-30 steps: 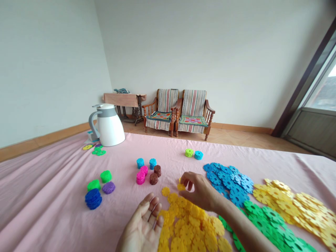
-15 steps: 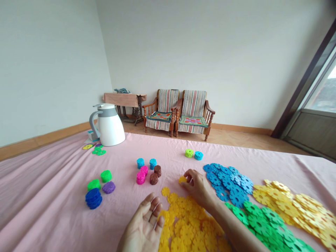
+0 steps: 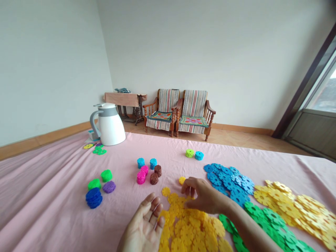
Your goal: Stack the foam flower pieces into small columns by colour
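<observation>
My left hand (image 3: 144,224) rests palm up at the left edge of a heap of orange-yellow flower-shaped plastic discs (image 3: 193,227). Its fingers are loosely curved and apart, and the palm is bare. Over the far part of that heap hovers my right hand (image 3: 203,194), thumb and fingers apart, with nothing visible between them. Just beyond its fingertips a small yellow disc or stack (image 3: 182,180) lies by itself on the pink cloth (image 3: 118,217). Brown stacks (image 3: 154,179) and pink stacks (image 3: 141,177) of discs stand to the left of it.
Loose blue discs (image 3: 228,180), green discs (image 3: 270,224) and paler yellow discs (image 3: 301,206) spread on the right. Dark blue stacked discs (image 3: 93,198) and a purple stack (image 3: 109,187) stand left. A white jug (image 3: 111,127) is farther back; beyond are two wooden armchairs (image 3: 194,112).
My right hand has let go of the small yellow disc or stack, left it on the cloth, and drawn back over the heap. My left hand has stayed put.
</observation>
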Motion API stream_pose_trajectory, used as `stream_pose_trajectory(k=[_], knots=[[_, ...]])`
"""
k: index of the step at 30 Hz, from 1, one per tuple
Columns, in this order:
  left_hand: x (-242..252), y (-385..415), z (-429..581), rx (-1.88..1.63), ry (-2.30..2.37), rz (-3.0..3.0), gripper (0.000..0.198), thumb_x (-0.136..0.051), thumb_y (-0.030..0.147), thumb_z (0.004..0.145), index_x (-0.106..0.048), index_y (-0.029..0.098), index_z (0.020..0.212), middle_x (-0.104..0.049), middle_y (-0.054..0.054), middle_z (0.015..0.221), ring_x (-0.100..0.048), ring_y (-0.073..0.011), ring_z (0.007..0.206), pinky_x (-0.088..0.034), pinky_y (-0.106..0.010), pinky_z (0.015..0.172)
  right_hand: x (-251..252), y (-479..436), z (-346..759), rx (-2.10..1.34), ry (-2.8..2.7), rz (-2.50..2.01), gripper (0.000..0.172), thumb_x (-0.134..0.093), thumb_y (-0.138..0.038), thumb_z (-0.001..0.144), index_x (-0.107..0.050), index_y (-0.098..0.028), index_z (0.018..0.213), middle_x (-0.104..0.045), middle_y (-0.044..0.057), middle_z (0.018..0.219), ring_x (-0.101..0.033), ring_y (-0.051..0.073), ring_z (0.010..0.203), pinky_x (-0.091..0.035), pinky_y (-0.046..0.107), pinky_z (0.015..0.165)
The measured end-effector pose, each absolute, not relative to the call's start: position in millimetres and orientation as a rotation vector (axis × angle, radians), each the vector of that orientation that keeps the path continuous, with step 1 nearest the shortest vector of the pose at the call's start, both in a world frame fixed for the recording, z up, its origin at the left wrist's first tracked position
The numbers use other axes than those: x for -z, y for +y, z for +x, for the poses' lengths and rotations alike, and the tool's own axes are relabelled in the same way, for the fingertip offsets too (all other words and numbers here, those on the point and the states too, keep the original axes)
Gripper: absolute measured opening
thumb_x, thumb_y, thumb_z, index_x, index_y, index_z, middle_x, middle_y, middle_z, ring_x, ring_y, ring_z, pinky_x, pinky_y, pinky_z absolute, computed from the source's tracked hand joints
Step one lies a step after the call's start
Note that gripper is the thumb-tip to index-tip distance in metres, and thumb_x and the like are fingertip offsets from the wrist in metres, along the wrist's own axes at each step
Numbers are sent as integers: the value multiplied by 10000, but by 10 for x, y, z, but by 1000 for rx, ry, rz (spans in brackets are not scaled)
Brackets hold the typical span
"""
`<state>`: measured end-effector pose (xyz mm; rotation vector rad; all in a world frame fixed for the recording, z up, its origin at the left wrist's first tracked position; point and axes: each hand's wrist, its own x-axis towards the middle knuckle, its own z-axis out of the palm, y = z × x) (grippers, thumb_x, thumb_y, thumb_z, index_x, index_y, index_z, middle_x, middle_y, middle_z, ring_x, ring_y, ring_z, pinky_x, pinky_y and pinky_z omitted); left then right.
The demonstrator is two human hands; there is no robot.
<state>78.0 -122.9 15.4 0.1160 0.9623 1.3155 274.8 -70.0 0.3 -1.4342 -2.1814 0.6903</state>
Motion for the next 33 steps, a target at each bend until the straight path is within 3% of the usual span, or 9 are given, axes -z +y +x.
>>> stream_pose_trajectory(k=[3,12,21,33], knots=[[-169,-1232,781,-1317,961,121,259,-462,53,778,-577,146,990,-599,-57,828,-614,-122,666,-474,-216,557,-50,-757,2734,-721,-2263,-1393,304,-663,-198,591,-608,-191,890,-597,7,843,-533,117,728,-411,221,647],[-179,-1232,783,-1313,968,120,280,-458,65,784,-566,150,1028,-602,-64,834,-615,-130,671,-473,-224,560,-40,-776,2674,-555,-2305,-1380,215,-598,-171,614,-584,-193,827,-587,15,836,-525,133,759,-401,240,675],[-161,-1236,783,-1320,952,124,276,-454,49,780,-560,148,1015,-598,-61,838,-616,-127,681,-471,-220,570,191,-575,2660,-388,-1824,-1625,111,-527,-234,727,-513,-189,829,-573,-5,691,-517,107,602,-367,219,552],[-139,-1218,776,-1320,932,73,228,-480,23,774,-570,135,952,-591,-50,845,-603,-108,661,-467,-215,554,126,-570,2713,-461,-1840,-1637,129,-512,-231,741,-575,-172,838,-570,-8,636,-504,101,571,-355,210,523]])
